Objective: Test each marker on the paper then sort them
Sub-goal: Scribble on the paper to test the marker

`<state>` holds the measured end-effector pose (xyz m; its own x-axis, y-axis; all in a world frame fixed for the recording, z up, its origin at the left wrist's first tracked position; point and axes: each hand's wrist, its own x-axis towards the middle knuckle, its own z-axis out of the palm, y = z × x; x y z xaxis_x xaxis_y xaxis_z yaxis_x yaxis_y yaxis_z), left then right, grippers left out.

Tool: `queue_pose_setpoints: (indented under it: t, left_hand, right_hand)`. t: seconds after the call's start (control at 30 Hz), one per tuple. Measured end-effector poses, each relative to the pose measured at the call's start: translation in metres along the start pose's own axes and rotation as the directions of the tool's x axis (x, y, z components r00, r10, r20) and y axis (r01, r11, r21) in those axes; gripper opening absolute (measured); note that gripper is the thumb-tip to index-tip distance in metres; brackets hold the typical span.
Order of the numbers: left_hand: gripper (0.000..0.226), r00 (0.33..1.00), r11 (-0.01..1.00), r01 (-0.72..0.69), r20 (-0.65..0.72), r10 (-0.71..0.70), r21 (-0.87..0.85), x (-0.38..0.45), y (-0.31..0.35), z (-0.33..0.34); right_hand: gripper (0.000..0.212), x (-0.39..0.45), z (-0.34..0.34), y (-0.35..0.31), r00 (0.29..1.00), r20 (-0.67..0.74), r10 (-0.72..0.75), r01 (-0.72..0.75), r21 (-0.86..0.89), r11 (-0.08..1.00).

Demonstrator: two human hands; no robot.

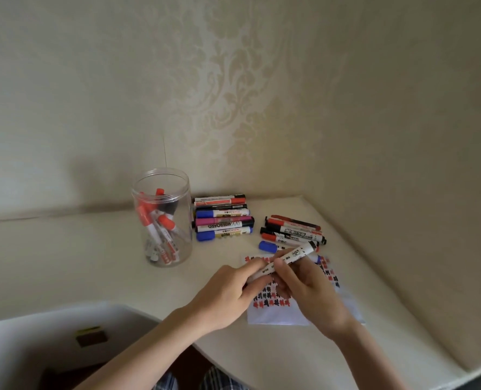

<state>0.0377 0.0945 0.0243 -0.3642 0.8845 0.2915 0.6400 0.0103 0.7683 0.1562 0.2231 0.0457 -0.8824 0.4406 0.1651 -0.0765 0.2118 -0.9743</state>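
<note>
While the marker (283, 260) is gripped at both ends by the left hand (228, 291) and right hand (304, 285) above the paper (278, 313), skin could be inked if the cap jerks free.

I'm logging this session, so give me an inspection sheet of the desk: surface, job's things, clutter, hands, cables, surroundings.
Surface: pale desk set into a corner.
Job's things: paper covered in red and black test marks; held marker above it; clear jar with markers inside; one row of markers beside the jar; a second group right of it.
Clutter: nothing seen.
Hands: left hand and right hand both grip the held marker; cap state unclear.
Cables: nothing seen.
Surroundings: patterned wallpaper; a small dark block below the desk edge.
</note>
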Motion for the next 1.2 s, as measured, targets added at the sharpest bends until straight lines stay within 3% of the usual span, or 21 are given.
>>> queue_pose_setpoints:
  t: [0.07, 0.13, 0.2, 0.27, 0.33, 0.47, 0.67, 0.8, 1.2]
  left_hand:
    - [0.027, 0.999, 0.998, 0.024, 0.024, -0.023, -0.059, 0.001, -0.001, 0.0]
    - [0.04, 0.995, 0.993, 0.082, 0.069, -0.076, -0.084, 0.003, -0.006, -0.001]
    - [0.05, 0.991, 0.993, 0.115, 0.07, -0.112, -0.037, 0.002, -0.013, -0.001]
    - [0.048, 0.995, 0.991, 0.088, 0.027, -0.091, 0.103, 0.0, -0.019, 0.002]
    - [0.043, 0.999, 0.971, 0.04, 0.022, -0.046, 0.236, -0.001, -0.023, 0.005]
    - [0.036, 0.995, 0.95, -0.029, 0.099, -0.002, 0.311, 0.008, -0.029, 0.022]
    - [0.053, 0.987, 0.902, -0.052, 0.16, -0.019, 0.428, 0.018, -0.031, 0.037]
    - [0.055, 0.991, 0.892, -0.067, 0.137, 0.006, 0.447, 0.016, -0.035, 0.036]
    - [0.062, 0.995, 0.89, -0.052, 0.1, 0.007, 0.453, 0.014, -0.043, 0.042]
  right_hand:
    - [0.039, -0.001, -0.004, 0.001, 1.0, 0.008, 0.013, -0.013, 0.0, 1.0]
    - [0.038, -0.002, -0.009, 0.005, 0.994, -0.085, 0.067, -0.06, 0.081, 0.995]
    - [0.028, -0.003, -0.02, 0.009, 0.954, -0.237, 0.184, -0.123, 0.253, 0.96]
    - [0.018, -0.006, -0.038, 0.015, 0.904, -0.345, 0.252, -0.148, 0.301, 0.942]
    - [0.017, -0.013, -0.051, 0.023, 0.884, -0.396, 0.248, -0.179, 0.203, 0.963]
    - [0.022, -0.022, -0.054, 0.038, 0.855, -0.458, 0.244, -0.247, 0.055, 0.967]
    - [0.032, -0.023, -0.039, 0.039, 0.882, -0.399, 0.251, -0.292, -0.043, 0.956]
    - [0.013, -0.031, -0.035, 0.049, 0.886, -0.441, 0.144, -0.278, -0.256, 0.926]
    - [0.004, -0.035, -0.033, 0.056, 0.89, -0.45, 0.074, -0.257, -0.363, 0.896]
